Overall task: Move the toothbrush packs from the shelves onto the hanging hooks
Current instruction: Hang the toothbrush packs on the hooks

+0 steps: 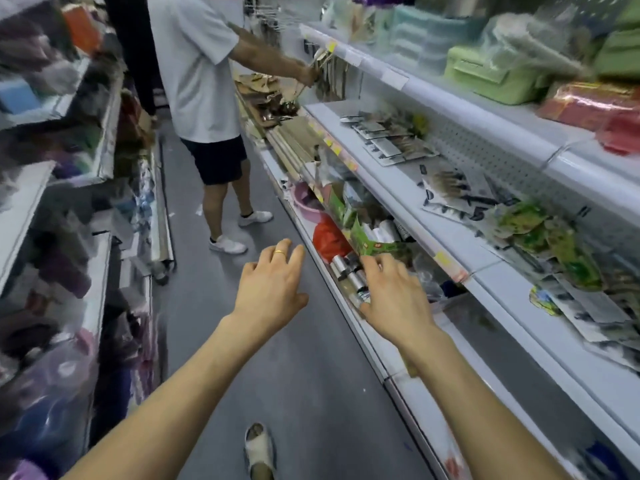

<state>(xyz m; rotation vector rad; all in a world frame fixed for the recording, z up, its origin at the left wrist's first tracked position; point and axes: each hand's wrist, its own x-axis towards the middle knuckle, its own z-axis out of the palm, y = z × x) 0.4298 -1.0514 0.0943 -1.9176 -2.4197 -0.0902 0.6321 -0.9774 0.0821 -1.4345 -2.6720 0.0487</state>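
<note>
Two hands reached out, both spread wide and holding nothing. The left hand (270, 284) wore one gold ring (280, 252). The right hand (396, 299) hovered over silver rolls (348, 273). Packs (388, 143) lay scattered on the middle shelf (398, 183), too blurred to count or read.

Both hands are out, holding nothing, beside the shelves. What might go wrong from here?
Right hand is at the crowded lower shelf; it may knock silver rolls or green packs off the edge. Flat packs on the middle shelf overlap loosely, so lifting one may drag others. Another person works at the same shelves ahead; a bump is possible.
</note>
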